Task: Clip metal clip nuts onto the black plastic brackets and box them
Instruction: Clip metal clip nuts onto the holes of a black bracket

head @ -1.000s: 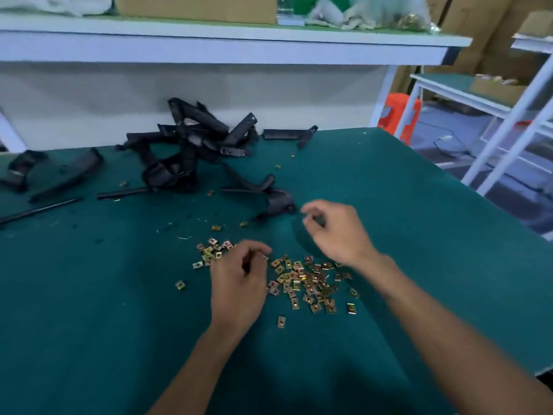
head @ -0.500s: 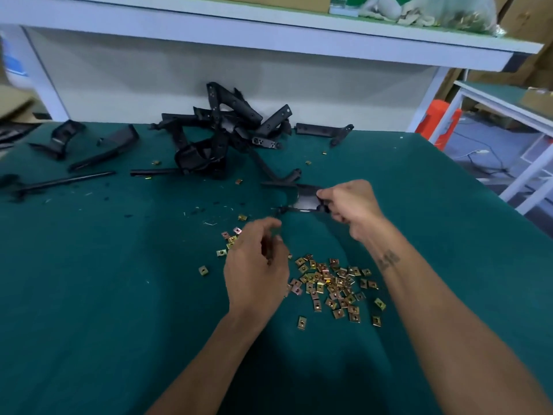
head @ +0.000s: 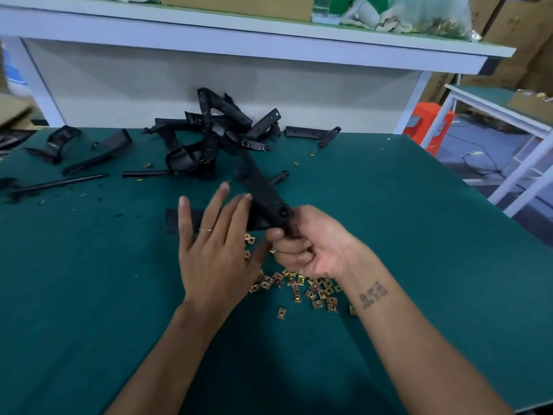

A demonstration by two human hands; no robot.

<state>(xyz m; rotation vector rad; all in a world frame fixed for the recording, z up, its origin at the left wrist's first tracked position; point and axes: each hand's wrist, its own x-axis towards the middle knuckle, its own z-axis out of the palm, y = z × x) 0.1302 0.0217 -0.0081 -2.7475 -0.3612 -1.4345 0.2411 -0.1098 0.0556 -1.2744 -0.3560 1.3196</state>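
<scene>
My right hand (head: 311,247) grips the lower end of a black plastic bracket (head: 263,193) and holds it tilted above the green table (head: 419,235). My left hand (head: 215,250) is beside it, fingers straight and spread, fingertips against the bracket's left side; its thumb is hidden. Several brass-coloured clip nuts (head: 314,292) lie scattered on the mat under and in front of both hands. A heap of black brackets (head: 215,136) sits at the back of the table. No box is in view.
More loose brackets (head: 98,151) and a thin black rod (head: 59,184) lie at the left; one bracket (head: 311,133) lies at the back wall. A white shelf (head: 239,40) overhangs the far edge. An orange stool (head: 431,121) stands beyond the right edge.
My right hand took the bracket off the mat and lifted it toward me. My left hand went from curled over the clip nuts to straight, spread fingers beside the bracket.
</scene>
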